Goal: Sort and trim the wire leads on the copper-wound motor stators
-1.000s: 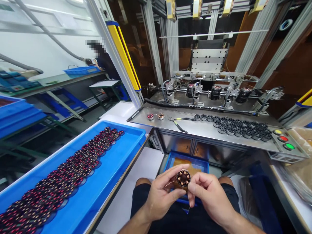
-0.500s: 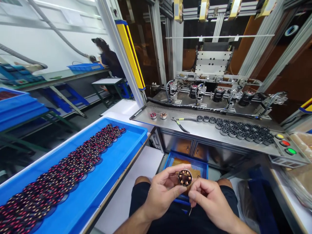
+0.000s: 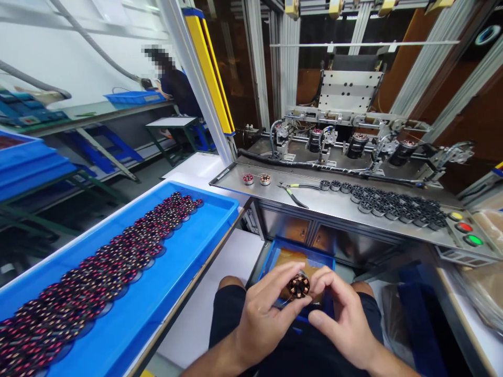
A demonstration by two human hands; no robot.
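Note:
A round motor stator (image 3: pixel 299 286) with copper windings is held over my lap, its slotted face turned toward me. My left hand (image 3: pixel 264 309) grips it at the rim between thumb and fingers. Close on its right side is my right hand (image 3: pixel 342 314), fingers curved and thumb spread away from them. The right fingertips come up to the stator's edge; whether they touch it I cannot tell. Fine copper wire shows faintly by the left fingers. Below the hands sits a blue bin (image 3: pixel 271 256) with brown material inside.
On the left, a blue tray (image 3: pixel 188 235) carries rows of wound stators (image 3: pixel 129 251). The metal worktop (image 3: pixel 275 196) bears two stators, cutting pliers (image 3: pixel 294 193) and several black unwound cores (image 3: pixel 396 204). Behind stands a winding machine (image 3: pixel 353 136); push buttons (image 3: pixel 464 227) are at right. A person (image 3: pixel 176 86) sits far left.
My right thumb has parted from the fingers that pinched a wire end below the stator. That hand has risen to the stator's side. The view has shifted slightly.

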